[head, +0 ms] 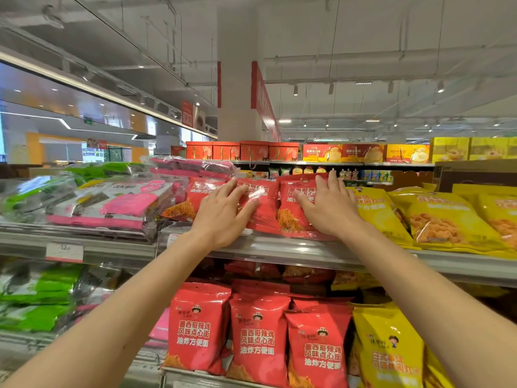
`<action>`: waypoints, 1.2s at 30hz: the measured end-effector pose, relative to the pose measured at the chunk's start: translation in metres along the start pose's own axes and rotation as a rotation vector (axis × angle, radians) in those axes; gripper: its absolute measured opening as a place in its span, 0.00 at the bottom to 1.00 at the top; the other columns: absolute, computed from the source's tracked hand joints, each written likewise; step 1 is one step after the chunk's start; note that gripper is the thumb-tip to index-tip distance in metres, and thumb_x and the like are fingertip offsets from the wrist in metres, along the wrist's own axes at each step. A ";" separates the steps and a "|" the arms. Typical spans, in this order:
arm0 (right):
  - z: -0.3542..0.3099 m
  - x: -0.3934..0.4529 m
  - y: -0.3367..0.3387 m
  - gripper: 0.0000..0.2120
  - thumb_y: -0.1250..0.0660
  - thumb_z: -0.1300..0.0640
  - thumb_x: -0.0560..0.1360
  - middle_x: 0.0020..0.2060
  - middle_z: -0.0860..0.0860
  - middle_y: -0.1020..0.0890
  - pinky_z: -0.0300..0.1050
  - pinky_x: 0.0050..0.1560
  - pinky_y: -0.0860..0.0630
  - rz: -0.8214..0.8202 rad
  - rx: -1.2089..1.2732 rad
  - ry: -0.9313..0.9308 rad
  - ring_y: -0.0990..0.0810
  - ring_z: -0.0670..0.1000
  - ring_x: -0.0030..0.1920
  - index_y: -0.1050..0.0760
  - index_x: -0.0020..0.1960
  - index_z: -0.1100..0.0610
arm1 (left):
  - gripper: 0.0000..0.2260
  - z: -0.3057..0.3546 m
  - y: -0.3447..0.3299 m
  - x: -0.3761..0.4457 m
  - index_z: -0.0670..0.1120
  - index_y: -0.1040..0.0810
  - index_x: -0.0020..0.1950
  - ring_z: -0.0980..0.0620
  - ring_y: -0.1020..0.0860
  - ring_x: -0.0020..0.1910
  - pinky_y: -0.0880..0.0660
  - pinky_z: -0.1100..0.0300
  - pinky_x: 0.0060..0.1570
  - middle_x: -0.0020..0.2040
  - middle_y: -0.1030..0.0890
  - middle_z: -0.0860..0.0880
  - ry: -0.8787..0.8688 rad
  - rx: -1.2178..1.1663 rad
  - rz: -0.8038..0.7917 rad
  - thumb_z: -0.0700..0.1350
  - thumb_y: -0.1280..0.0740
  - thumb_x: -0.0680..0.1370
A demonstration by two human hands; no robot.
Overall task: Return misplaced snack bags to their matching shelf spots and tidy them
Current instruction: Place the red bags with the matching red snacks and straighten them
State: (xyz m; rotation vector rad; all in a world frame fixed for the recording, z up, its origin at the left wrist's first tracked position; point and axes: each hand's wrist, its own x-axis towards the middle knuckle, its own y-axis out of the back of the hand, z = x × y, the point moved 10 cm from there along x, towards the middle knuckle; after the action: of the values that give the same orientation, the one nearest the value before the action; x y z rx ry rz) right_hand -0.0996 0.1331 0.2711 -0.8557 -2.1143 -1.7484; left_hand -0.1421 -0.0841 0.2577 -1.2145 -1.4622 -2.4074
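Inspector: State the position of the goods handled.

Clerk: Three red snack bags lie tilted back on the top shelf (293, 252), side by side. The middle red bag (264, 208) has the left hand (223, 211) laid flat on it, fingers straight and spread fairly wide, thumb along the bag's lower face. The right red bag (291, 211) carries the right hand (328, 205), fingers straight and close together, fingertips at the bag's upper edge.

Inspector: Neighbours?

Clerk: A third red bag (193, 200) lies just left, partly under the left hand. Yellow snack bags (442, 219) lie just right of the red row. Pink-and-clear packs (117, 205) and green packs (33, 200) lie further left. Below, upright red bags (258, 334) and a yellow bag (389, 351) stand on the lower shelf. A price tag (64, 252) is fixed to the shelf edge at left.
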 end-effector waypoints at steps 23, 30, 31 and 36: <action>-0.105 -0.063 0.018 0.29 0.41 0.36 0.80 0.79 0.53 0.37 0.57 0.79 0.42 0.050 0.022 0.541 0.40 0.55 0.79 0.34 0.76 0.50 | 0.16 -0.068 0.069 -0.031 0.47 0.24 0.68 0.48 0.23 0.60 0.24 0.50 0.62 0.65 0.26 0.47 0.010 0.058 0.116 0.50 0.34 0.81; -0.180 -0.044 -0.017 0.31 0.50 0.35 0.82 0.83 0.51 0.51 0.59 0.81 0.56 -0.037 -0.098 0.604 0.56 0.54 0.83 0.48 0.82 0.45 | 0.22 -0.071 0.044 0.002 0.51 0.36 0.80 0.46 0.39 0.79 0.40 0.45 0.77 0.81 0.37 0.49 -0.190 0.184 -0.097 0.53 0.45 0.86; -0.178 -0.040 -0.025 0.32 0.51 0.34 0.82 0.83 0.51 0.52 0.59 0.81 0.57 -0.068 -0.116 0.576 0.58 0.53 0.83 0.49 0.82 0.45 | 0.23 -0.072 0.035 0.004 0.52 0.39 0.81 0.47 0.42 0.81 0.44 0.45 0.78 0.83 0.41 0.50 -0.199 0.179 -0.133 0.55 0.47 0.86; -0.152 -0.030 -0.045 0.33 0.54 0.32 0.81 0.83 0.49 0.52 0.58 0.81 0.58 -0.154 -0.139 0.437 0.57 0.52 0.83 0.49 0.82 0.43 | 0.26 -0.086 0.012 0.009 0.53 0.49 0.84 0.49 0.51 0.83 0.51 0.49 0.81 0.84 0.48 0.51 -0.219 0.203 -0.213 0.57 0.51 0.86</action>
State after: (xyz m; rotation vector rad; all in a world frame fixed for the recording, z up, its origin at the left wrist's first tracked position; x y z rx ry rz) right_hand -0.1266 -0.0250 0.2545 -0.3031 -1.8245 -1.9615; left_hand -0.1933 -0.1548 0.2521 -1.3712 -1.9369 -2.2323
